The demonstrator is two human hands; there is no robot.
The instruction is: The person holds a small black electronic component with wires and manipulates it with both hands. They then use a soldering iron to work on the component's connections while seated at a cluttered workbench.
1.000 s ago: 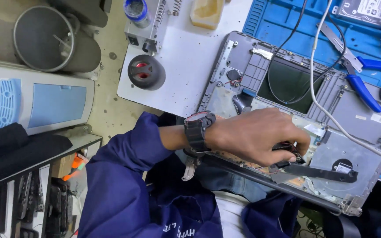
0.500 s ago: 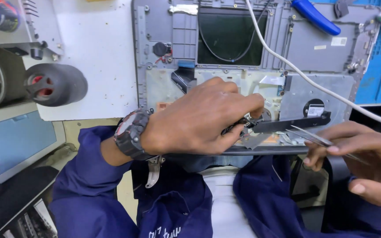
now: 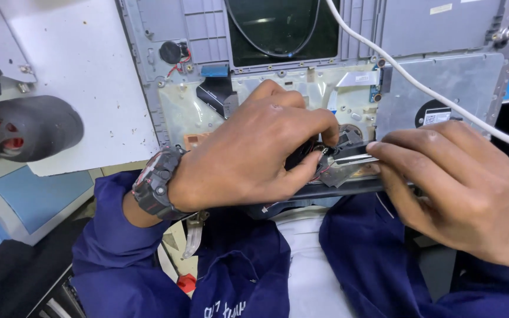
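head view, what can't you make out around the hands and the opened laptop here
- Head view: the small dark part between both hands is mostly covered by the left hand and right hand.
- The opened laptop is cut off by the top edge.
- The white cable runs out of frame at both ends.
- The black cylinder is cut by the left edge.

Bright even overhead light, soft shadows, sharp focus.

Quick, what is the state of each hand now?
Left hand: closed, pinching a small black part.
Right hand: closed on a thin metal tool.
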